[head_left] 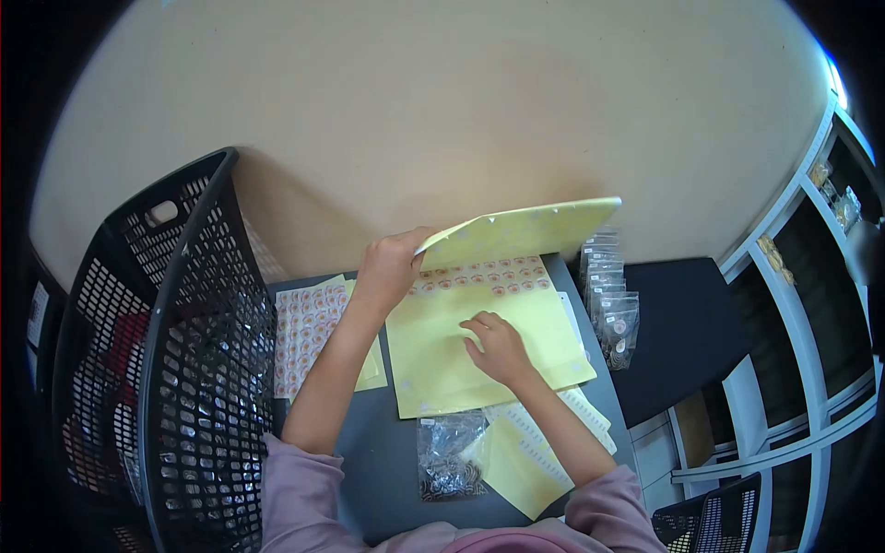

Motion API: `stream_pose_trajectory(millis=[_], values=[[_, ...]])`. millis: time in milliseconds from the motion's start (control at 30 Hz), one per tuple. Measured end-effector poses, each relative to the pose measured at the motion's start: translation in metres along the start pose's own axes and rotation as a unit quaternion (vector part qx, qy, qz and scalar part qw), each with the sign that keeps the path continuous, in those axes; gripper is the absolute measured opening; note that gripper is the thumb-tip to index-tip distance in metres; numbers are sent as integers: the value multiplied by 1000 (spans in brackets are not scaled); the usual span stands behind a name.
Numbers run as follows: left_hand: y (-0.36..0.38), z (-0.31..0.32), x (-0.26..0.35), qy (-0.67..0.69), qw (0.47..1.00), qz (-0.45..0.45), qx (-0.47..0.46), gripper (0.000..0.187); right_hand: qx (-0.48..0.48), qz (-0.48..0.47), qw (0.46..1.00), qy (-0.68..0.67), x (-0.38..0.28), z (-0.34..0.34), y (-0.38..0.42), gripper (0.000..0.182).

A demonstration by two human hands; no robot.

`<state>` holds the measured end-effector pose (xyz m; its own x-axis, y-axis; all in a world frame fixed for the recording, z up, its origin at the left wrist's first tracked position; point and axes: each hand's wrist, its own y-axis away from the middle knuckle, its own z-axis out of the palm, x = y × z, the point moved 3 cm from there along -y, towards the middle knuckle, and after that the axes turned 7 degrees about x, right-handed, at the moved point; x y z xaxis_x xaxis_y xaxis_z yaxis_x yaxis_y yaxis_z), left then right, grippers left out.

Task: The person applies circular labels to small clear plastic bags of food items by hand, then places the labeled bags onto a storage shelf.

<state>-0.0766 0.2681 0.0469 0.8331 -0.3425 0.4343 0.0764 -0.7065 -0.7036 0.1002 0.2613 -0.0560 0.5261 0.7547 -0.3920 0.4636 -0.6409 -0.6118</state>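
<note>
My left hand (391, 265) grips the left edge of a raised yellow sheet (530, 230), which stands tilted up toward the wall. Below it lies a yellow sticker sheet (442, 355), with rows of small round stickers (507, 275) along its far part and bare yellow backing nearer me. Over that backing is my right hand (498, 348), thumb and fingers apart and holding nothing visible. A clear plastic bag (452, 461) of small dark items sits just in front of the sheet. Beside the bag are more yellow and white label sheets (530, 461).
A tall black basket (198, 369) filled with small clear packets stands at the left. Another sticker sheet (309, 327) lies between it and my left arm. Small clear bags (613, 318) line the table's right side. A dark surface (687, 323) and white shelving (784, 286) are farther right.
</note>
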Motion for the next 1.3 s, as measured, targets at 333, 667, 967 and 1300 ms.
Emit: stream_pose_trajectory(millis=[333, 667, 967, 1300], values=[[29, -2, -19, -16, 997, -48, 58, 26, 54, 180, 978, 87, 67, 17, -24, 34], [46, 6, -24, -12, 995, -74, 61, 25, -41, 157, 985, -55, 118, 5, -27, 25], [54, 15, -26, -22, 995, -85, 45, 24, -31, 109, 993, -25, 122, 13, -33, 12], [96, 53, -50, 87, 968, -152, 181, 17, -69, 105, 990, 69, 120, 23, -43, 14]])
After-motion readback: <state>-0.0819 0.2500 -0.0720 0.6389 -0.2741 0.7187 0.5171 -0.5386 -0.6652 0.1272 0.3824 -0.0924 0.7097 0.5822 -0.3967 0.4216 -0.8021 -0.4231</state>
